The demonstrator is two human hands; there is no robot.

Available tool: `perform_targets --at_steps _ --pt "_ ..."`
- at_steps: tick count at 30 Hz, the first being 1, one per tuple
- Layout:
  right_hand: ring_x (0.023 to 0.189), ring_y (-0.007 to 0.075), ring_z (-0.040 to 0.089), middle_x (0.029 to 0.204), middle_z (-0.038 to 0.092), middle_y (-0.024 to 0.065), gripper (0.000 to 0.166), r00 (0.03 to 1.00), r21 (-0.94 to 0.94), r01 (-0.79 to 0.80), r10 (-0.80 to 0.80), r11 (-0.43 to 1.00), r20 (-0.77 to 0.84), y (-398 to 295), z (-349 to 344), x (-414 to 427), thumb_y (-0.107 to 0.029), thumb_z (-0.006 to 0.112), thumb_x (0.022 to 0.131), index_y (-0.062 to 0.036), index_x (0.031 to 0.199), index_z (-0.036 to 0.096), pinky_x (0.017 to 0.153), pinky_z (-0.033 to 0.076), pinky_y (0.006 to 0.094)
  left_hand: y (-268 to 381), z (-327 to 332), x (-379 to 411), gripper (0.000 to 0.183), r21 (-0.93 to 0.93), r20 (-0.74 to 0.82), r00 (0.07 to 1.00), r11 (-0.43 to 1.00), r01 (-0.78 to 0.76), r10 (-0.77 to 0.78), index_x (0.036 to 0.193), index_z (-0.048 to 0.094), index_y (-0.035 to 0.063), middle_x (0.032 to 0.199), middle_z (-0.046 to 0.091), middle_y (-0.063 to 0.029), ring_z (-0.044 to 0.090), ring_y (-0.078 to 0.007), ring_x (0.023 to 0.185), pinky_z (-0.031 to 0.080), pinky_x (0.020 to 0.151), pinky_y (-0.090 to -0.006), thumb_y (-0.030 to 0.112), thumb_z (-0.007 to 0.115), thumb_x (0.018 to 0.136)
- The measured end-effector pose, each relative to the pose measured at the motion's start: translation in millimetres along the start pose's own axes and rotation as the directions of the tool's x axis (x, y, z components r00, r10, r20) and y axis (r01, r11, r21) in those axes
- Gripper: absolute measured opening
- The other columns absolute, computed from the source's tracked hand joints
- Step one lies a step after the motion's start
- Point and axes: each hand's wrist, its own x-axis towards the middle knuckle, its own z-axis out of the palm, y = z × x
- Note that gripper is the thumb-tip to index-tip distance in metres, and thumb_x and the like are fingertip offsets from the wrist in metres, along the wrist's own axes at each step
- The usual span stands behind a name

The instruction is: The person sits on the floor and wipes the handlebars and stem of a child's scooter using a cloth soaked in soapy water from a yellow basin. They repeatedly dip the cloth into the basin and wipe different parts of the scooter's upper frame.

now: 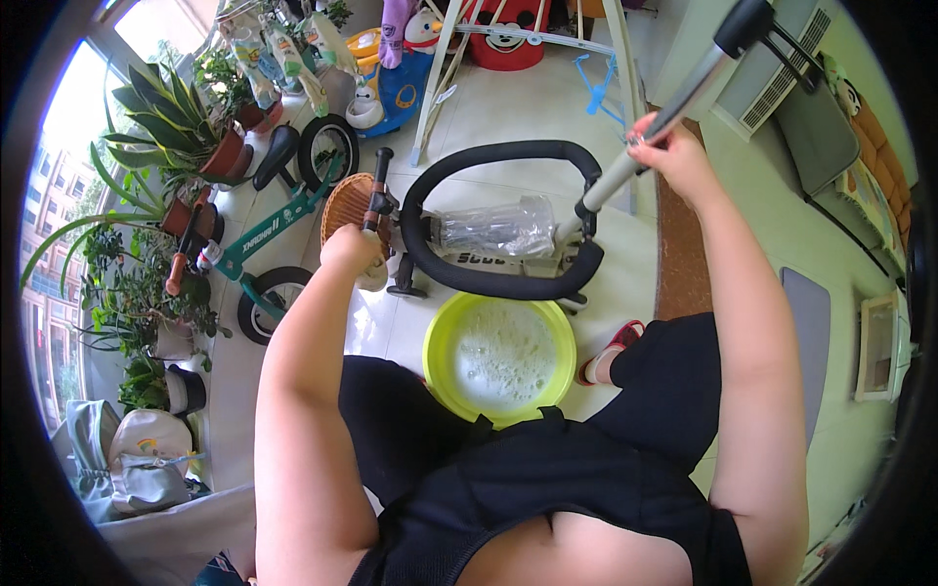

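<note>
A child's ride-on with a black foam-covered ring [502, 150], a clear plastic-wrapped part [498, 227] inside the ring and a grey-and-black push pole [612, 176] stands before me. My right hand [670, 154] grips the pole above the ring. On the other side, my left hand [353, 253] is at the handlebar [377, 198] beside a wicker basket [343, 209], with a pale cloth [372, 275] under its fingers. Between my legs is a yellow-green basin [432, 359] of foamy water [506, 355], just below the ring.
At the left are a green balance bike [264, 234], potted plants [168, 117] and backpacks [146, 461]. A white drying rack [432, 88] stands beyond the ride-on, with a blue hanger [599, 95]. A grey folding chair [817, 143] is at the upper right.
</note>
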Motion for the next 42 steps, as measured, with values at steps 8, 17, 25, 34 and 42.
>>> perform_targets --at_steps 8,17,25,34,42 --pt "0.087 0.0189 0.061 0.095 0.062 0.0077 0.033 0.99 -0.18 -0.063 0.038 0.982 -0.139 0 22 39 -0.017 0.071 0.079 -0.0038 0.105 0.055 0.081 0.049 0.0319 -25 26 -21 0.043 -0.122 -0.128 0.992 0.992 -0.019 0.003 0.106 0.061 0.0032 0.106 0.063 -0.0182 0.063 -0.0323 0.097 0.049 0.086 -0.0411 0.034 0.065 0.076" --pt "0.104 0.0242 0.055 0.128 0.047 0.0188 0.061 0.89 -0.265 -0.059 -0.069 0.963 -0.45 15 28 -18 -0.024 0.072 0.078 -0.0019 0.129 0.045 0.087 0.048 0.0365 46 -1 -80 0.024 -0.64 -0.393 0.878 0.605 -0.474 0.272 0.105 0.059 0.005 0.111 0.057 -0.0183 0.06 -0.0337 0.092 0.049 0.079 -0.0404 0.015 0.059 0.083" --pt "0.124 0.0321 0.042 0.14 0.035 0.0222 0.089 0.968 0.043 -0.164 0.169 0.985 -0.185 60 83 -48 -0.034 0.077 0.075 -0.0027 0.141 0.027 0.1 0.039 0.0425 194 98 -119 0.028 -0.46 -0.345 0.501 0.322 -0.828 0.794 0.093 0.062 0.0062 0.106 0.056 -0.0137 0.051 -0.0352 0.102 0.043 0.089 -0.0405 -0.003 0.062 0.067" --pt "0.117 0.0289 0.049 0.121 0.052 0.0167 0.087 0.979 0.124 -0.153 0.168 0.98 -0.12 82 103 -22 -0.029 0.079 0.073 0.0006 0.137 0.029 0.092 0.045 0.041 47 98 -79 0.016 -0.07 -0.433 0.541 0.571 -0.818 0.721 0.081 0.065 0.0078 0.099 0.061 -0.0127 0.058 -0.0332 0.094 0.048 0.082 -0.0409 0.002 0.066 0.065" --pt "0.1 0.0268 0.059 0.112 0.056 0.0158 0.065 0.976 0.22 -0.194 0.211 0.956 -0.053 69 120 -20 -0.027 0.076 0.076 0.0023 0.123 0.042 0.069 0.055 0.0365 147 68 -109 0.036 -0.859 -0.139 0.91 0.41 -0.307 0.389 0.1 0.059 0.0057 0.097 0.064 -0.0098 0.061 -0.0227 0.09 0.05 0.08 -0.0344 -0.008 0.05 0.068"
